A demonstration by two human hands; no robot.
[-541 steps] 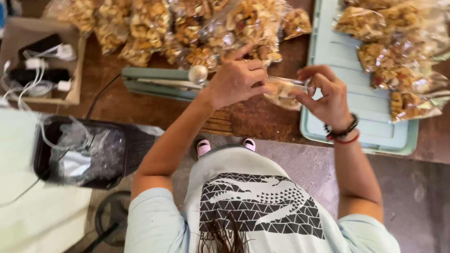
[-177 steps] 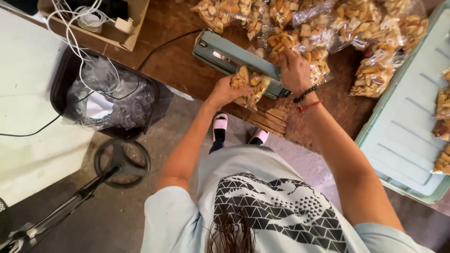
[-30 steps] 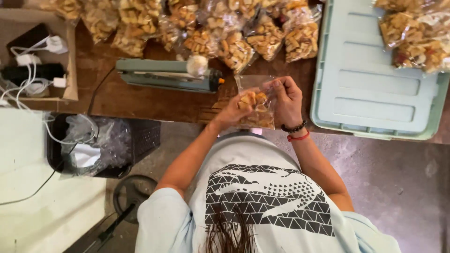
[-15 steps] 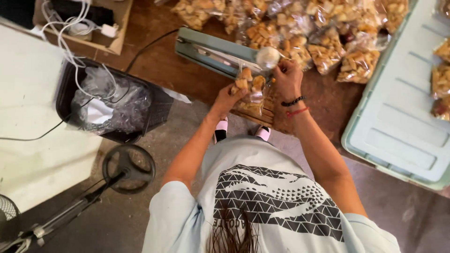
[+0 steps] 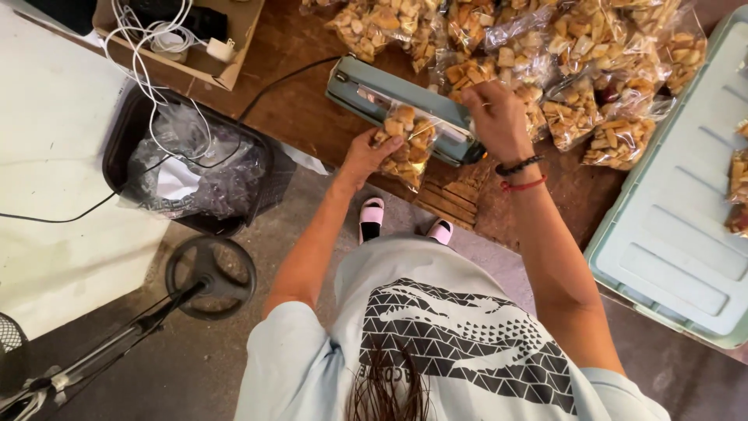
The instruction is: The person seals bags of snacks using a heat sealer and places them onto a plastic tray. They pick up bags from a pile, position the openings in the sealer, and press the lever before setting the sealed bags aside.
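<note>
My left hand (image 5: 372,150) is closed round the lower part of a clear snack bag (image 5: 407,140) full of golden-brown pieces, fingers pinching its side, and the bag hangs over the near edge of the worktop (image 5: 312,117) with its top laid on the teal heat sealer (image 5: 397,105). My right hand (image 5: 495,117) is curled down over the right end of the sealer, fingers bent on its arm; I cannot tell how hard it grips. Half a second ago this hand was up at the sealer's round knob and the bag sat more between both hands; now the bag's mouth lies across the sealing bar and the right hand has come down on the bar's end. A second ago both hands held the bag in front of me, off the sealer.

Past the sealer a heap of filled bags (image 5: 561,62) runs along the far edge of the worktop. A pale green tray (image 5: 670,249) takes the right end. At the far left corner sits a cardboard box (image 5: 226,58) with white cables. Beside the worktop's left end, on the floor, is a black bin (image 5: 187,168) lined with plastic
</note>
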